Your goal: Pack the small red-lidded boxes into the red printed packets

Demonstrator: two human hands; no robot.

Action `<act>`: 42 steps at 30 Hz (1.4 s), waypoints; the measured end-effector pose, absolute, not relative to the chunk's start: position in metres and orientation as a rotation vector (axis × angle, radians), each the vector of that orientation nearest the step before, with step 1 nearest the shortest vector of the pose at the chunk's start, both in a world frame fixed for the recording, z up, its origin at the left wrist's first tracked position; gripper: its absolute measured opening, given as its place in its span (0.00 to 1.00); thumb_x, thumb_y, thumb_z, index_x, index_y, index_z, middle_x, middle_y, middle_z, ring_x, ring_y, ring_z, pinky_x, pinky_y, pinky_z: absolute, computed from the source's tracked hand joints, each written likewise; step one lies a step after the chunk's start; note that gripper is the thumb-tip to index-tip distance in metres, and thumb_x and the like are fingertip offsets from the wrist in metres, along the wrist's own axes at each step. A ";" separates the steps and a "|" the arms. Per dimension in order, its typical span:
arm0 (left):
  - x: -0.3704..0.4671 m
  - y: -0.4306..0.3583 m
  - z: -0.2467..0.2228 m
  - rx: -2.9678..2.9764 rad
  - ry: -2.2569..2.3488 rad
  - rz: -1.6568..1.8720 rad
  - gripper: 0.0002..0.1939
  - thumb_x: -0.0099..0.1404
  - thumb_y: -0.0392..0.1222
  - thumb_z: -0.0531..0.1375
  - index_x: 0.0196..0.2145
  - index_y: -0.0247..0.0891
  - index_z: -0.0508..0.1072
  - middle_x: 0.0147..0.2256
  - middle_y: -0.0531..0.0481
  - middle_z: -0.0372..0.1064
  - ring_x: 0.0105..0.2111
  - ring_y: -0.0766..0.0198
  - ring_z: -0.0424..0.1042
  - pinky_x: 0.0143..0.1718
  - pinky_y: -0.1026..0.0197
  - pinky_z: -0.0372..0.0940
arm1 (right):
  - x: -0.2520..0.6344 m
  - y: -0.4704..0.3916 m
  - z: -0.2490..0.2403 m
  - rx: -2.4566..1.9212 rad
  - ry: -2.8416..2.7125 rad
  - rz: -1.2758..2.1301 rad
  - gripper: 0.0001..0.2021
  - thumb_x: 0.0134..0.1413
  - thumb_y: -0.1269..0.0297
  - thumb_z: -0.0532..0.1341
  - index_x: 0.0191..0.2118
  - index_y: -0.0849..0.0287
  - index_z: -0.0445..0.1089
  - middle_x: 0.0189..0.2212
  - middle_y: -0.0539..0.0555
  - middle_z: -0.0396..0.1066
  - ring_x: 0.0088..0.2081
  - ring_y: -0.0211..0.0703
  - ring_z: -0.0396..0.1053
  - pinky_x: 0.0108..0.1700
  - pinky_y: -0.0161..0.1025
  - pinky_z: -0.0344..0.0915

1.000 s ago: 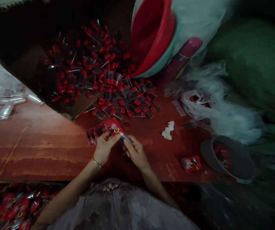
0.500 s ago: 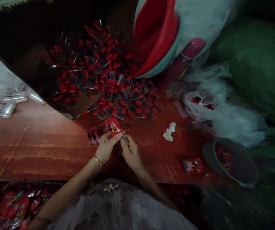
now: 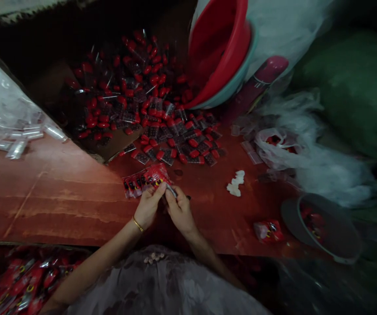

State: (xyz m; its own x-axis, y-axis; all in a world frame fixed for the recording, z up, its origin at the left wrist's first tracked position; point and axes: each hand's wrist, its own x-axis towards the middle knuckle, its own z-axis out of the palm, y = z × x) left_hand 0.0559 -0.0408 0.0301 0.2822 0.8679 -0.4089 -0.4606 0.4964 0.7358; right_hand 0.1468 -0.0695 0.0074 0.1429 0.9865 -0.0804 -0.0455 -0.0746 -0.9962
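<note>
Close together over the near part of the table, my hands meet at a small red printed packet [image 3: 158, 173]. My left hand [image 3: 149, 205] is closed, its thumb and fingers pinching the packet's lower edge. The fingers of my right hand [image 3: 179, 212] are closed around a slim grey, shiny piece [image 3: 171, 190] at the packet's right edge; its kind is hard to make out. Left of the packet, and partly behind it, lies a row of red packets with dark figures [image 3: 133, 184]. Beyond my hands, many clear cases with red caps [image 3: 167, 154] spill from a cardboard box.
The cardboard box [image 3: 44, 94] stands at the back left, with clear plastic tubes [image 3: 18, 146] beside it. Nested red [image 3: 241, 48] and teal basins tilt behind. At right are a spray can [image 3: 262, 78], plastic bags [image 3: 333, 168], and a grey tub [image 3: 342, 238]. Filled packets [image 3: 24, 282] lie lower left.
The red packet has tipped lower and flatter toward the row of packets, with both hands still closed at its edge. The whole view has shifted slightly.
</note>
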 end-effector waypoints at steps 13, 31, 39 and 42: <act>0.050 -0.042 0.043 0.573 0.904 0.982 0.17 0.47 0.50 0.66 0.17 0.34 0.67 0.15 0.57 0.61 0.14 0.73 0.59 0.14 0.67 0.57 | 0.145 -0.066 0.026 -1.250 -1.005 1.269 0.13 0.50 0.52 0.59 0.30 0.57 0.61 0.20 0.45 0.66 0.15 0.30 0.59 0.18 0.30 0.57; -0.098 -0.023 0.041 0.395 1.265 1.387 0.23 0.59 0.57 0.51 0.38 0.35 0.73 0.40 0.41 0.74 0.43 0.57 0.71 0.45 0.55 0.66 | 0.167 0.034 -0.003 -1.801 -2.110 0.058 0.17 0.58 0.64 0.53 0.52 0.63 0.65 0.50 0.62 0.67 0.48 0.55 0.59 0.45 0.47 0.57; 0.018 0.004 0.024 2.196 1.316 0.756 0.13 0.56 0.40 0.60 0.41 0.45 0.75 0.55 0.46 0.62 0.61 0.48 0.49 0.60 0.42 0.42 | 0.184 0.002 -0.007 -1.700 -1.603 0.373 0.16 0.60 0.58 0.49 0.40 0.63 0.68 0.30 0.56 0.70 0.32 0.43 0.64 0.35 0.38 0.60; 0.022 0.013 0.009 2.407 1.365 0.574 0.13 0.59 0.41 0.58 0.42 0.45 0.75 0.54 0.43 0.64 0.60 0.46 0.51 0.58 0.40 0.45 | 0.197 -0.015 -0.008 -1.682 -1.415 0.520 0.17 0.59 0.54 0.49 0.36 0.61 0.67 0.24 0.50 0.66 0.25 0.39 0.61 0.29 0.34 0.57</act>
State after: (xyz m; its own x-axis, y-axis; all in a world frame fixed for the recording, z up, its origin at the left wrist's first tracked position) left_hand 0.0222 0.0132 0.0088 0.4646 0.8655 0.1871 0.7393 -0.4954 0.4561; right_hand 0.1969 -0.0146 -0.0080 0.2719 0.9405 0.2037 0.5851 0.0065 -0.8109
